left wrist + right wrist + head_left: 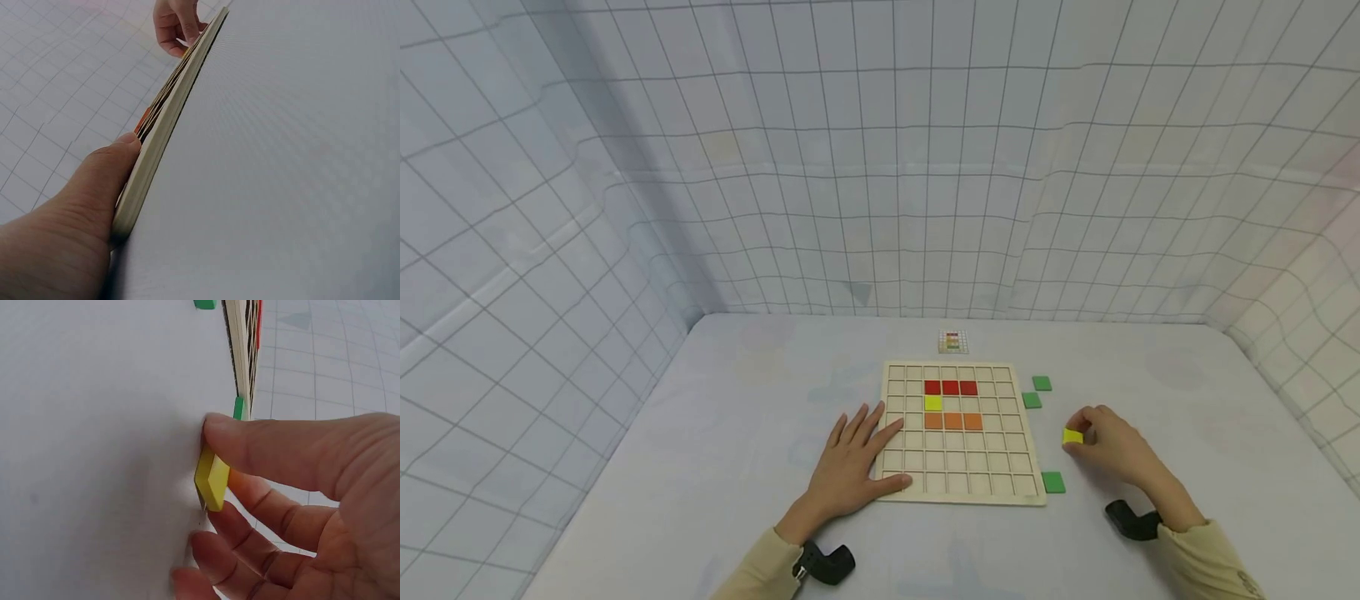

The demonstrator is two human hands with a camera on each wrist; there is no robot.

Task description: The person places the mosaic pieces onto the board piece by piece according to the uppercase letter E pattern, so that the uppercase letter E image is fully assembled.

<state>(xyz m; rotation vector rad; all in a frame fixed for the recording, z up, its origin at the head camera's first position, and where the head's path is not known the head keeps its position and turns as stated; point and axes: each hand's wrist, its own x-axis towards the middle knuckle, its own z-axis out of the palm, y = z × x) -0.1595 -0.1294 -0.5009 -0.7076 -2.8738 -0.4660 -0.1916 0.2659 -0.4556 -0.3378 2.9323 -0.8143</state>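
Fingers (294, 519) of the right hand (1108, 443): curled in and pinching a yellow tile (1072, 437), with the thumb (275, 450) on its near side.
Fingers of the left hand (844, 473): spread and loose, clasping nothing; the index finger and thumb lay over the left side of the board (956, 463).
Yellow tile: out to the right of the board, tilted in the pinch. I couldn't tell whether its lower edge touched the counter (737, 417).
Handling: it looked light, stiff and smooth, probably wood or plastic; I judged it hard to break, though its glossy face might slip under a careless thumb.
Where to hold: by two opposite edges or its flat faces, I'd have said, with a corner left free so it could be turned.
Board: pale and gridded, flat on the counter; it looked rigid and light enough to slide, so a steadying palm at its rim seemed sensible.
On the grid: three red tiles (951, 387) in a row, a second yellow tile (932, 403) below the leftmost, three orange tiles (952, 421) under that.
Beside the board: three green tiles (1053, 482) along the right.
Beyond it: a small picture card (953, 342), its details too tiny to read.
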